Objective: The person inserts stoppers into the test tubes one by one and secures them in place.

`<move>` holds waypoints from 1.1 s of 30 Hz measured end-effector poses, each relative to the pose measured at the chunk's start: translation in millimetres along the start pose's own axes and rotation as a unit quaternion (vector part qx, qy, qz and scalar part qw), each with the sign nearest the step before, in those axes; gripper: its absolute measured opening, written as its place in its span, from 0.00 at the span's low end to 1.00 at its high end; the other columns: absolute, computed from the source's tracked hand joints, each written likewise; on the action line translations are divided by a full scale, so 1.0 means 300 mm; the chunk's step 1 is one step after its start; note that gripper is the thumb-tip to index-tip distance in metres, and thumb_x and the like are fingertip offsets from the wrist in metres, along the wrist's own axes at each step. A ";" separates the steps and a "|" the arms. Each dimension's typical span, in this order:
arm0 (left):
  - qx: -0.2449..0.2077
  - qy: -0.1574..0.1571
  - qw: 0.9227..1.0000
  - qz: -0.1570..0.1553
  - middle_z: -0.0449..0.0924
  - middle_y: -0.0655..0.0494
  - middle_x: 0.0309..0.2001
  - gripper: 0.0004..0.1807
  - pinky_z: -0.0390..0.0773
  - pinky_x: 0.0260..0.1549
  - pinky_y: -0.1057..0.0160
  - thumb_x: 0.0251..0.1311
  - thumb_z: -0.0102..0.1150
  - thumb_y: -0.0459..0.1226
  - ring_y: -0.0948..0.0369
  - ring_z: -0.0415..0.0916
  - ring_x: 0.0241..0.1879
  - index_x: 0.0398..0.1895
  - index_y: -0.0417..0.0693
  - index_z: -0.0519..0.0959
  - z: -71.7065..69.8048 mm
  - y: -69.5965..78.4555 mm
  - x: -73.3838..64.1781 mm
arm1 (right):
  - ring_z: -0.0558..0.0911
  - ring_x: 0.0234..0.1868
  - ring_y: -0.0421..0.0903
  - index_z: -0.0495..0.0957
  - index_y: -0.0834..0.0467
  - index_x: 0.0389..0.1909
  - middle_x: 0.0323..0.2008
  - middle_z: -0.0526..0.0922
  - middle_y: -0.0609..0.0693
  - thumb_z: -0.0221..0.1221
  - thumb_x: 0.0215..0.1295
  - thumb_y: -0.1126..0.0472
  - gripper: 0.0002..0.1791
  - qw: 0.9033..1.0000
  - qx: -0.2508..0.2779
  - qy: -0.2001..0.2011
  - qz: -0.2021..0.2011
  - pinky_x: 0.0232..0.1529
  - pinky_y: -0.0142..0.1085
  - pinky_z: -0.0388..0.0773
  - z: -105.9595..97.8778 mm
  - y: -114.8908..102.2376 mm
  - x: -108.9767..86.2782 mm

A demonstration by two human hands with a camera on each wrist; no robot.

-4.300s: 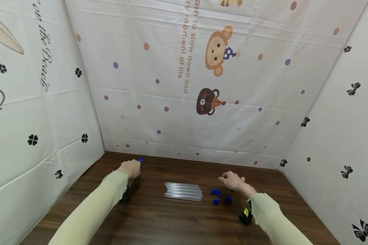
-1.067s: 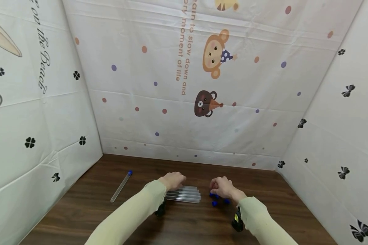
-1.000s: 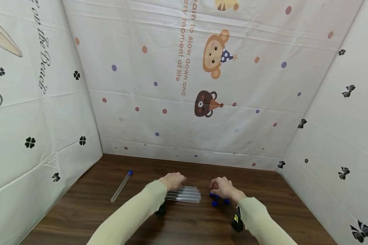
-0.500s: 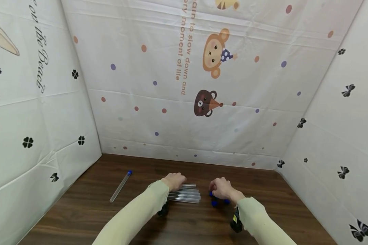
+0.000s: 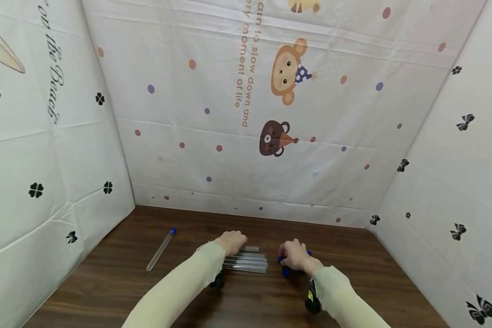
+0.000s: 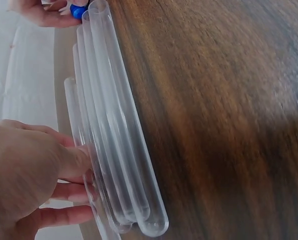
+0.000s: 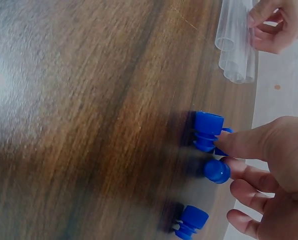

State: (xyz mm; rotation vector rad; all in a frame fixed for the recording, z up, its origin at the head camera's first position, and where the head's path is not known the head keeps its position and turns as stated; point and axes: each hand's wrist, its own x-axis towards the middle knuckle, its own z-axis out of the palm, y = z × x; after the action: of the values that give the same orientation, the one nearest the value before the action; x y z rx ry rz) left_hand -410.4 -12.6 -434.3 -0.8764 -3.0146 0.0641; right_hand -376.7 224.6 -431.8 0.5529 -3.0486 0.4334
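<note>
My left hand (image 5: 231, 243) pinches the farthest clear test tube (image 6: 70, 107) between thumb and fingers; this tube sits shifted left of the others. The remaining uncapped test tubes (image 6: 106, 100) lie side by side on the table, their mouths facing right. To the right of them, my right hand (image 5: 295, 255) reaches low over several blue stoppers. Its thumb and index finger pinch one blue stopper (image 7: 221, 150), partly hidden behind the thumb. Close to the fingers are another stopper (image 7: 209, 122), a round-ended one (image 7: 217, 171) and one lying nearer (image 7: 194, 217).
A test tube with a blue stopper in its end (image 5: 161, 250) lies slantwise at the left of the brown wooden table (image 5: 246, 300). White printed sheets (image 5: 229, 182) enclose the table at the back and both sides.
My left hand has left the capped tube and come to the loose tubes, drawing the farthest one slightly left. My right hand has moved down and left among the stoppers.
</note>
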 end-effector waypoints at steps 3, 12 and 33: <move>0.000 0.008 1.000 0.010 0.82 0.56 0.37 0.11 0.79 0.32 0.64 0.64 0.57 0.29 0.61 0.80 0.36 0.46 0.50 0.81 -0.013 -0.007 -0.008 | 0.69 0.38 0.48 0.82 0.55 0.29 0.27 0.77 0.48 0.70 0.52 0.65 0.06 1.000 0.000 0.005 0.002 0.42 0.51 0.62 0.004 0.002 0.000; 0.032 0.050 0.997 0.048 0.83 0.57 0.39 0.12 0.80 0.37 0.62 0.62 0.59 0.31 0.60 0.79 0.42 0.47 0.51 0.80 -0.073 -0.026 -0.046 | 0.71 0.31 0.43 0.78 0.55 0.28 0.23 0.76 0.43 0.67 0.56 0.64 0.06 0.999 0.037 0.033 -0.013 0.40 0.46 0.58 -0.035 0.009 0.002; 0.058 0.091 0.992 0.063 0.82 0.56 0.41 0.21 0.81 0.38 0.63 0.58 0.63 0.28 0.60 0.81 0.40 0.54 0.50 0.75 -0.218 -0.079 -0.094 | 0.77 0.28 0.40 0.80 0.59 0.35 0.28 0.81 0.48 0.67 0.57 0.63 0.06 0.993 0.096 0.075 -0.009 0.36 0.40 0.73 -0.212 0.014 0.011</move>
State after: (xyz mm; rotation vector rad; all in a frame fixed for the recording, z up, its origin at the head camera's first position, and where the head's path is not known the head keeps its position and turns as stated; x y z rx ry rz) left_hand -398.6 -45.2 -367.7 -1.0015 -2.7541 0.1498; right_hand -383.6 244.5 -371.4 0.5279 -2.8737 0.7363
